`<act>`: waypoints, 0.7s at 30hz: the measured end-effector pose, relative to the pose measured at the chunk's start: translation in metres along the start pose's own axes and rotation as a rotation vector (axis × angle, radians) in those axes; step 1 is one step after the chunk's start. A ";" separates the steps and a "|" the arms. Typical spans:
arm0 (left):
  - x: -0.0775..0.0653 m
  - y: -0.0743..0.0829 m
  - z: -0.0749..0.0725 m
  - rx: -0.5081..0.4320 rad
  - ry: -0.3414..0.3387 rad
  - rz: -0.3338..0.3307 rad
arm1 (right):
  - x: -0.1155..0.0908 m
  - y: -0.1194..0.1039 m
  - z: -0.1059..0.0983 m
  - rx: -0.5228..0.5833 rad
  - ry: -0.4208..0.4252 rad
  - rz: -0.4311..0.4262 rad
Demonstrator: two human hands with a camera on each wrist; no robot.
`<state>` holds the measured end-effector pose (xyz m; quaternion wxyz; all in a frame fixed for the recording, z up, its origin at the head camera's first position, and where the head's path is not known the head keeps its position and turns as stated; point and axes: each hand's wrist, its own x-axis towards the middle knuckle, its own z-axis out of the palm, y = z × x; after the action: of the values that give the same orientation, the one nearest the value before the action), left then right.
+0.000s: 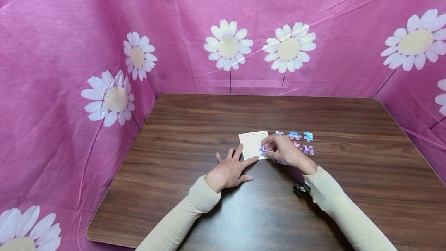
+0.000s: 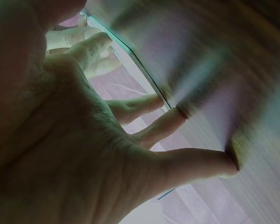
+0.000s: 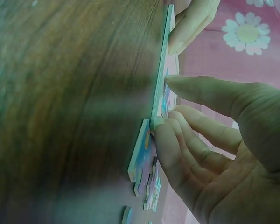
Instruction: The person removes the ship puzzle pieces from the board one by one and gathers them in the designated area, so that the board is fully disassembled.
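A white square puzzle tray [image 1: 249,143] with a raised border lies on the table in the head view. My left hand [image 1: 229,170] has its fingers spread, with fingertips at the tray's left and near edges; the thumb rests on the wood. Over the tray's near right corner, my right hand [image 1: 286,151] pinches a purple and blue jigsaw piece [image 1: 263,150] between thumb and fingers. In the right wrist view the thumb [image 3: 200,91] and fingers stand on either side of that piece, low in the tray.
Several loose jigsaw pieces [image 1: 308,136] in blue, pink and purple lie right of the tray, some partly hidden by the right hand. One blue piece [image 3: 140,151] lies close by the tray's edge. The brown wooden table [image 1: 195,127] meets a pink flowered cloth [image 1: 181,49] behind.
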<state>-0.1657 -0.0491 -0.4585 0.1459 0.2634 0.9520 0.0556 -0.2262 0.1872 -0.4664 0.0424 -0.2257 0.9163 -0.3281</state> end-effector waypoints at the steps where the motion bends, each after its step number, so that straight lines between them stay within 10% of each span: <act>1: 0.000 0.000 0.000 0.001 -0.001 0.001 | 0.000 0.000 0.000 -0.004 -0.002 0.004; 21: -0.002 -0.001 0.000 0.002 0.002 0.005 | -0.004 -0.005 0.004 0.045 0.030 -0.041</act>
<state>-0.1641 -0.0508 -0.4585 0.1447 0.2658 0.9515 0.0551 -0.2196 0.1837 -0.4664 0.0271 -0.2387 0.9043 -0.3529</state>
